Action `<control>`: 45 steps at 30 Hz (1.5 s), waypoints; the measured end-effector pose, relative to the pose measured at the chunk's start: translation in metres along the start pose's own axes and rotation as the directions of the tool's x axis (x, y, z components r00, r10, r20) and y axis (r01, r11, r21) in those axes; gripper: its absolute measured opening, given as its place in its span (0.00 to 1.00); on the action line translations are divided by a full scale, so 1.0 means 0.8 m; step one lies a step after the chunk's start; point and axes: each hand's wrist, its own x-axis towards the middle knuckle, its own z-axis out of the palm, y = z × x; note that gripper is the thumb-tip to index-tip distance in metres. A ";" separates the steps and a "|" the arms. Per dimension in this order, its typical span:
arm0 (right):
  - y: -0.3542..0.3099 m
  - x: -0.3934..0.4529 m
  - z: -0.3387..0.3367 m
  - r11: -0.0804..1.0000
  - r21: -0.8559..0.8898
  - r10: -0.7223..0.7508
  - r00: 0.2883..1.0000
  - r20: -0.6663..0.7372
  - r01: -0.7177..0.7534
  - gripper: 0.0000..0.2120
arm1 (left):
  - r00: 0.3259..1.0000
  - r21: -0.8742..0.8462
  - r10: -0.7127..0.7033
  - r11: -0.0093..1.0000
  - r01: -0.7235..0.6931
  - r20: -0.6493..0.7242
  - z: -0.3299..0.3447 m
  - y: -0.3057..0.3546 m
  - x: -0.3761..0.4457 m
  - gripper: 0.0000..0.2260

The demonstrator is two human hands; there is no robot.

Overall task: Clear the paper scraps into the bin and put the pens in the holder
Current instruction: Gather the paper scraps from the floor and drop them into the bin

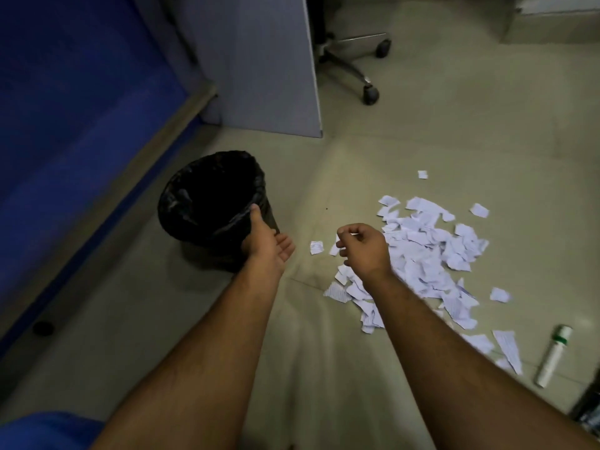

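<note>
A round bin (207, 203) lined with a black bag stands on the floor at centre left. My left hand (266, 241) grips its near right rim, thumb over the edge and fingers along the outside. A heap of torn white lined paper scraps (428, 254) lies on the floor to the right, with stray pieces around it. My right hand (363, 248) hovers over the heap's left edge with its fingers curled in; I see nothing clearly held in it. A white cylindrical marker-like tube (552, 355) with a green band lies at the lower right.
A blue panel with a wooden edge (81, 157) runs along the left. A grey partition (259, 66) stands behind the bin. An office chair base on castors (367, 60) is at the top. A dark object (589, 414) sits at the right edge.
</note>
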 end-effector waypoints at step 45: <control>-0.023 0.002 -0.039 1.000 0.020 -0.015 0.999 -0.033 0.016 0.04 | 0.967 -0.165 -0.082 0.979 0.123 0.240 0.074 -0.045 -0.075 0.19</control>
